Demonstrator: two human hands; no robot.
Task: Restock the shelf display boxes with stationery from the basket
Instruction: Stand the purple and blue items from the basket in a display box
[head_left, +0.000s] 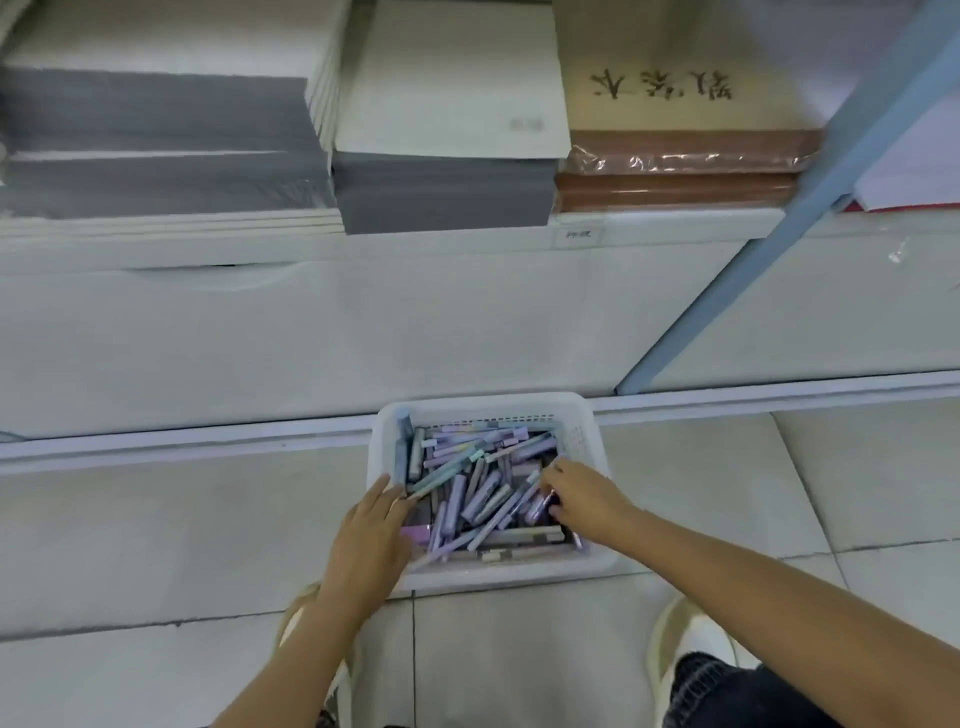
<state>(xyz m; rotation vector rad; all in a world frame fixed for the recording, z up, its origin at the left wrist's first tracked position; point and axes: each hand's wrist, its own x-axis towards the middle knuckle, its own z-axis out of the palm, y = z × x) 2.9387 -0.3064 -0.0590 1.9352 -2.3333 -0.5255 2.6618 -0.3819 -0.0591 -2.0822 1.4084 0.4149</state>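
Stationery (483, 493), a jumble of pastel lilac and blue-green pens, is filling a white plastic basket (488, 402) that is sitting on the tiled floor (156, 545) at the foot of a white shelf unit (363, 322), seen from the head camera. A person is reaching into it with both bare hands. The left hand (374, 525) is coming in from 7 o'clock, its fingers lying fairly straight over the basket's left rim, fingertips touching the nearest pens. The right hand (582, 493) is entering from 4 o'clock, its fingers bending down among the pens at the right side; blur is hiding whether it is gripping one. Between the hands, most pens are lying flat with long axes running from 7 to 1 o'clock. Several along the near wall are running 9 to 3, and a few by the left wall are pointing toward 12. Above, at 12 o'clock, grey paper stacks (156, 130) and brown wrapped notebooks (685, 150) are resting on the shelf.
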